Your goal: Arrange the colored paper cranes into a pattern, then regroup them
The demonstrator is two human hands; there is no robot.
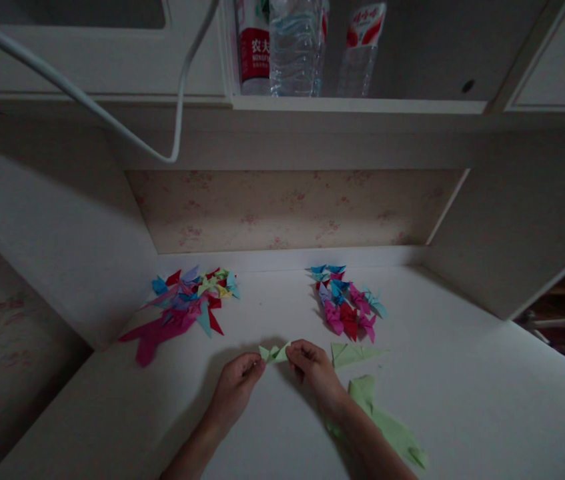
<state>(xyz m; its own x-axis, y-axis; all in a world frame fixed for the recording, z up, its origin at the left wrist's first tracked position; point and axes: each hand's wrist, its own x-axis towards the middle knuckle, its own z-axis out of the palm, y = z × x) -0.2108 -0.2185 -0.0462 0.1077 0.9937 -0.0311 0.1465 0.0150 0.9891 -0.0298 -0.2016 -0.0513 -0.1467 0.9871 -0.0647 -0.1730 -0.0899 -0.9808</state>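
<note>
Between my two hands is a small light green folded paper figure (275,354), held just above the white desk. My left hand (240,379) pinches its left end between thumb and fingers. The right end is gripped by my right hand (312,368), fingertips pressed together. Just right of my right hand lies a folded light green paper piece (355,354). A larger light green paper piece (395,430) lies partly behind my right forearm, so some of it is hidden.
Colourful folded paper figures form a left pile (187,303) and a right cluster (347,303) near the desk's back edge. Plastic bottles (295,53) stand on the shelf above. A white cable (177,127) hangs at upper left. Panels flank the white desk (272,433).
</note>
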